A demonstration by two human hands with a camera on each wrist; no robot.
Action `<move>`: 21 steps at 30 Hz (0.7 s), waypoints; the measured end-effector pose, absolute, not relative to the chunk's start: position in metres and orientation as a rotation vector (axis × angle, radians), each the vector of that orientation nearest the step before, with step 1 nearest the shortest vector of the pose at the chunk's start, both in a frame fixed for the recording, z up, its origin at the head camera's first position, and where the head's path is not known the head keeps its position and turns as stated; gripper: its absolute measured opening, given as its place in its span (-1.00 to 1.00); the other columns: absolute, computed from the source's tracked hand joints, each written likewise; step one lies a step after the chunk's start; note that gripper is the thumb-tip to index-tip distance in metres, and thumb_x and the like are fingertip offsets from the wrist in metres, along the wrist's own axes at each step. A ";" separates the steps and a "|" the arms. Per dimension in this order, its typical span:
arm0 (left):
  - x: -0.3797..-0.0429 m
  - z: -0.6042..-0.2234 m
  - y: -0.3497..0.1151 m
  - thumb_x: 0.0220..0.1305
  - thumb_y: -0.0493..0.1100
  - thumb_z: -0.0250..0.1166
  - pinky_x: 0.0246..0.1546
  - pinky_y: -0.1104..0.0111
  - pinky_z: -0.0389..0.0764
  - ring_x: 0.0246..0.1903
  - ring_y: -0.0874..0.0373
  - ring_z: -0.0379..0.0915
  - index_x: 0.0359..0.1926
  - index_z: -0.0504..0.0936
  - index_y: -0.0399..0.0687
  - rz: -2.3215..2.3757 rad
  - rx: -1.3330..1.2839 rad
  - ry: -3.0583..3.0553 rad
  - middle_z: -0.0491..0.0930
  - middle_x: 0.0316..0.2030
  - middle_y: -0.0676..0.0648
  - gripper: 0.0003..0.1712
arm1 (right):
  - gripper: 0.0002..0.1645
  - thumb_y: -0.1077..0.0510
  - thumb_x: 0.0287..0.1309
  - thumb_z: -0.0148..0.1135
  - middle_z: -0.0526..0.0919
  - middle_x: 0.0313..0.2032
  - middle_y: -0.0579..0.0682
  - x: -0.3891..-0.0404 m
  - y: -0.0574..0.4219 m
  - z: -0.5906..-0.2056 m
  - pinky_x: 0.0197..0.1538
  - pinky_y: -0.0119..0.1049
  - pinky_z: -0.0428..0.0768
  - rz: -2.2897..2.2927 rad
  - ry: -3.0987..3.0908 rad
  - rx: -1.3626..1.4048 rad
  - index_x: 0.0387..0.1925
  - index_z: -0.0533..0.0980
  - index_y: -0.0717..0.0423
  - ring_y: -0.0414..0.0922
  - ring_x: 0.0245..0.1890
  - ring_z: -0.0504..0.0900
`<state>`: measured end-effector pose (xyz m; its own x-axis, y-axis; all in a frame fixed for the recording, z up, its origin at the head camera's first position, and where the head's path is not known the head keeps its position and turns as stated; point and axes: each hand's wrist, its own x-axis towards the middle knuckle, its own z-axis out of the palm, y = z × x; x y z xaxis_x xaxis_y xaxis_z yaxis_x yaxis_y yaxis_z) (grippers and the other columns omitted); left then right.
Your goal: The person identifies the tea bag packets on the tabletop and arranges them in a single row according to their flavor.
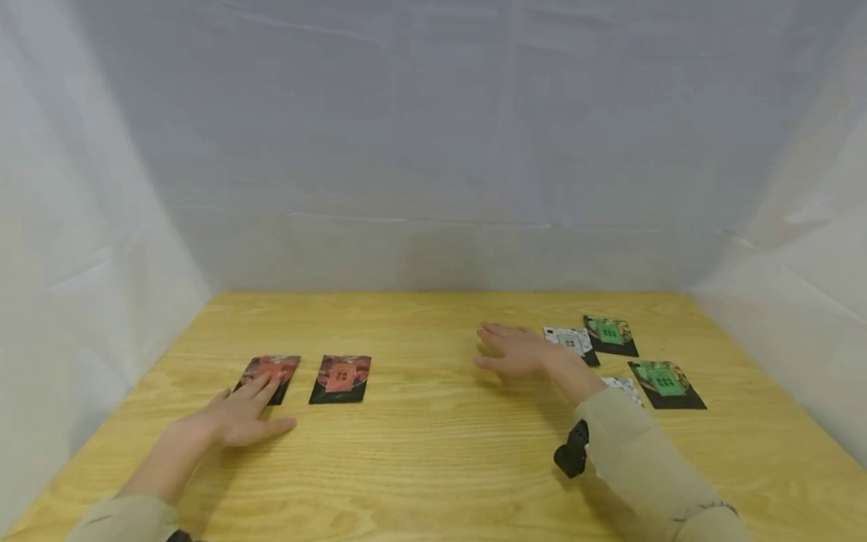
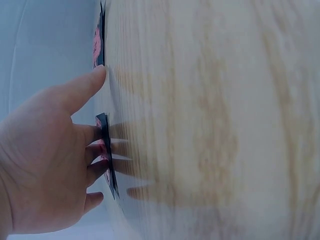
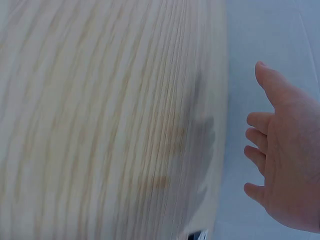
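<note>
My left hand (image 1: 237,418) lies with its fingers spread over a red and black packet (image 1: 287,366) on the left side of the table, fingertips on its printed face. In the left wrist view those fingers (image 2: 95,172) reach the packet's flat side. A second red and black packet (image 1: 341,379) lies just to the right, beyond the thumb. My right hand (image 1: 515,352) hovers with loosely extended fingers right of the table's middle, holding nothing. Beside it is a white patterned packet (image 1: 569,342), partly behind the wrist. The right wrist view shows the right hand (image 3: 290,155) above its shadow.
Two green and black packets (image 1: 609,333) (image 1: 667,384) lie at the right. Another white patterned packet (image 1: 625,388) is half hidden by the right forearm. The wooden table (image 1: 420,452) is enclosed by pale sheeting (image 1: 433,150) at the back and sides.
</note>
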<state>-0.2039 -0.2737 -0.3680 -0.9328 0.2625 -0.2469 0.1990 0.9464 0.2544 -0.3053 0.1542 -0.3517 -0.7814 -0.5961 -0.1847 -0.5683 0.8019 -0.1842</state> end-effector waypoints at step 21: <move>-0.205 -0.370 -0.282 0.23 0.38 0.00 0.11 -0.36 -0.21 0.26 -0.47 -0.18 0.36 -0.06 -0.50 0.333 0.338 2.782 -0.16 0.31 -0.55 0.11 | -0.04 -0.34 0.28 -0.15 -0.09 0.39 0.31 -0.294 0.252 -0.356 0.28 0.27 -0.23 -0.241 2.811 -0.734 0.40 -0.01 0.29 0.27 0.36 -0.11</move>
